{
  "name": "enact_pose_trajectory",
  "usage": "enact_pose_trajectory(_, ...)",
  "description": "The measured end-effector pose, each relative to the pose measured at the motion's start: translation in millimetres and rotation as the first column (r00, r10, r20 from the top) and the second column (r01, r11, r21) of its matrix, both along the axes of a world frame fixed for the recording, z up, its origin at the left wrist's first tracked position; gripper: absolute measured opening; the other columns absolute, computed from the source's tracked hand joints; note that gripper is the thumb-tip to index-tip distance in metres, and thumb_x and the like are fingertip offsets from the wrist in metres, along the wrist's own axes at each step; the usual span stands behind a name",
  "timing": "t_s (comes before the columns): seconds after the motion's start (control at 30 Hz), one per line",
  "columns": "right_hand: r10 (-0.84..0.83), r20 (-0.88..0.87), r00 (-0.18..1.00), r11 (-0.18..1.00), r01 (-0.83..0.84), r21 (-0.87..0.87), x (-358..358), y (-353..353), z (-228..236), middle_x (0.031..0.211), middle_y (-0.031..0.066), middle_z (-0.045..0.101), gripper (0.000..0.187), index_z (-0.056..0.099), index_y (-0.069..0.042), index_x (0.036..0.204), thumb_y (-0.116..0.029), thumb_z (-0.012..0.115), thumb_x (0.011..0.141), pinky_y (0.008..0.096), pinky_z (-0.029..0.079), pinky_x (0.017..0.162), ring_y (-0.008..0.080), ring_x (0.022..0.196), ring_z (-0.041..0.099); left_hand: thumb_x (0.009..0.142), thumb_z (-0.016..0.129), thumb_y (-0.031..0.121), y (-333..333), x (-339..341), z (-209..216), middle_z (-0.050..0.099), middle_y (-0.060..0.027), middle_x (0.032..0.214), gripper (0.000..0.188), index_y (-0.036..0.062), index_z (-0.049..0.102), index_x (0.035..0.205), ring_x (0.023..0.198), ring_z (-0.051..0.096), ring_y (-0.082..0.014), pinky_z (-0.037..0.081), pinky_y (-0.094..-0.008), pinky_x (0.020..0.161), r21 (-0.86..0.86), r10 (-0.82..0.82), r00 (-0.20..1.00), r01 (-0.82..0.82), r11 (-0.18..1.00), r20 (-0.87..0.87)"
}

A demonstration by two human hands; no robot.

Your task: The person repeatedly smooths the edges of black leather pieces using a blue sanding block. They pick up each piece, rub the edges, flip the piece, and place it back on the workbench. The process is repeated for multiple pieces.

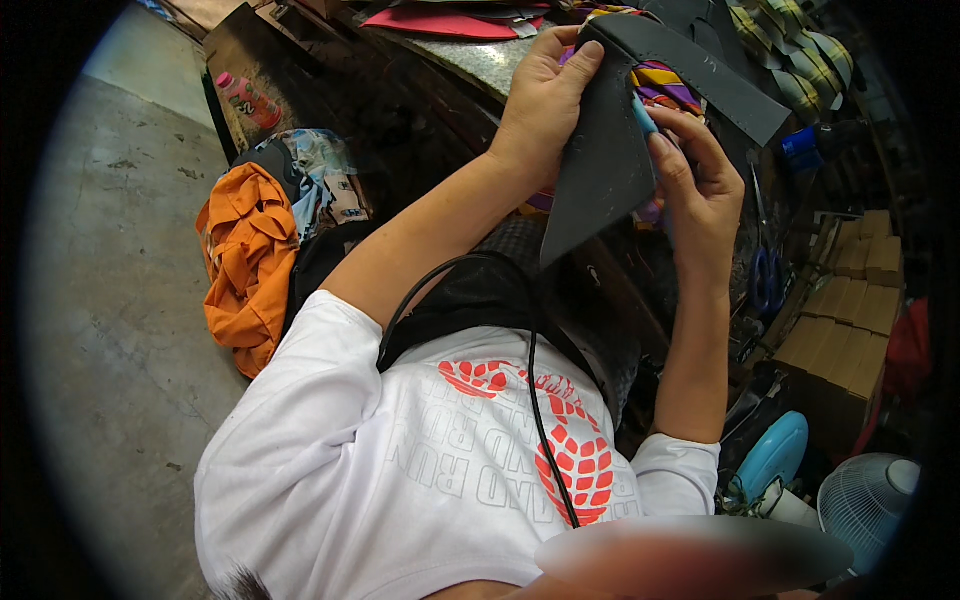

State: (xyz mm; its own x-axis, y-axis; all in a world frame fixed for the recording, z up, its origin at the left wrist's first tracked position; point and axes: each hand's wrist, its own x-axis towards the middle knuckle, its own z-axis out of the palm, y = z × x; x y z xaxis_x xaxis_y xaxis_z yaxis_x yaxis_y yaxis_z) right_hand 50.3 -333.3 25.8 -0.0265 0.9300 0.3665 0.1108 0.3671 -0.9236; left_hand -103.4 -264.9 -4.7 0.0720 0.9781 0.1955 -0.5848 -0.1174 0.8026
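Up at the far right of centre, my left hand (555,90) grips a dark grey flat sheet piece (600,170), thumb on top and fingers behind. The piece is folded or joined at its top edge, has a row of small holes, and ends in a pointed lower corner. Striped purple, yellow and orange fabric (665,85) shows in the gap of the grey piece. My right hand (700,170) is closed at this gap, its fingers pinching a small light blue piece (643,115) whose kind I cannot make out.
Blue-handled scissors (767,280) lie to the right, near a blue-capped bottle (805,148). Stacked brown cartons (840,320), a fan (870,500) and plaid strips (800,60) stand further right. Orange cloth (250,265) and a pink-capped bottle (248,100) are left. A black cable (535,390) hangs across my shirt.
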Motion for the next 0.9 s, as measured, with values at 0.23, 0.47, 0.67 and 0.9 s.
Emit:
enact_pose_trajectory(0.23, -0.025, 0.099, 0.995, 1.000, 0.025, -0.001, -2.1, -0.9, -5.0, 0.106, 0.0071, 0.070, 0.023, 0.070, -0.003, 0.114, -0.012, 0.069, 0.093, 0.0251, 0.052, 0.085, 0.0114, 0.097, 0.064, 0.083, 0.059, 0.001, -15.8, -33.2, 9.2, 0.062, -0.0086, 0.100, 0.042, 0.0020, 0.051, 0.124, 0.074, 0.067, -0.0127, 0.060, -0.0254, 0.068, -0.151, -0.307, 0.950, 0.312, 0.938, 0.056)
enact_pose_trajectory(0.47, -0.066, 0.018, 0.998, 0.997, 0.067, -0.023, 2.5, -1.0, -5.3, 0.087, -0.0013, 0.065, 0.022, 0.072, -0.005, 0.113, -0.015, 0.069, 0.093, 0.0189, 0.046, 0.068, 0.0040, 0.075, 0.058, 0.096, 0.063, 0.011, -17.4, -40.8, -4.1, 0.070, -0.0092, 0.103, 0.031, 0.0016, 0.055, 0.125, 0.089, 0.072, -0.0160, 0.062, -0.0302, 0.079, -0.096, -0.332, 0.943, 0.332, 0.938, 0.017)
enact_pose_trajectory(0.67, -0.094, 0.051, 0.994, 0.994, 0.096, -0.048, 8.6, 1.5, -5.8, 0.095, 0.0026, 0.069, 0.024, 0.072, -0.004, 0.113, -0.015, 0.070, 0.093, 0.0224, 0.050, 0.078, 0.0075, 0.087, 0.062, 0.102, 0.057, 0.022, -20.1, -28.6, -7.2, 0.069, -0.0051, 0.100, 0.027, 0.0073, 0.056, 0.125, 0.083, 0.071, -0.0108, 0.061, -0.0232, 0.068, -0.114, -0.178, 0.984, 0.180, 0.977, 0.028)
enact_pose_trajectory(0.9, -0.015, 0.113, 0.993, 1.000, 0.014, 0.009, 2.4, -1.8, -6.4, 0.103, 0.0044, 0.071, 0.023, 0.072, -0.003, 0.111, -0.014, 0.072, 0.090, 0.0261, 0.052, 0.084, 0.0109, 0.093, 0.065, 0.103, 0.056, 0.022, -21.5, -13.2, -5.8, 0.069, -0.0050, 0.097, 0.026, 0.0051, 0.055, 0.123, 0.077, 0.068, -0.0072, 0.057, -0.0206, 0.063, 0.045, -0.052, 0.997, 0.055, 0.997, -0.065)
